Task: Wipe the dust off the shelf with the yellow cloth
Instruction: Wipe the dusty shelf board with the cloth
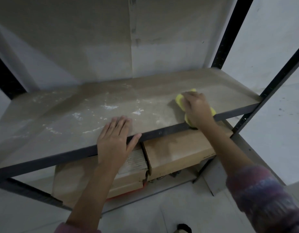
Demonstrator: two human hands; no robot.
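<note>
The shelf [78, 115] is a beige board in a dark metal frame, streaked with white dust across its left and middle. The yellow cloth [180, 100] lies on the board near the right front edge, mostly covered by my right hand [197, 109], which presses down on it with fingers spread over the top. My left hand [115, 140] rests flat on the front edge of the shelf near the middle, fingers straight on the board and thumb along the dark rail.
Black uprights [229, 34] stand at the right back and right front [269, 88] of the shelf. Cardboard boxes [177, 153] sit on the lower level under the board. A pale wall closes the back. Grey floor lies below.
</note>
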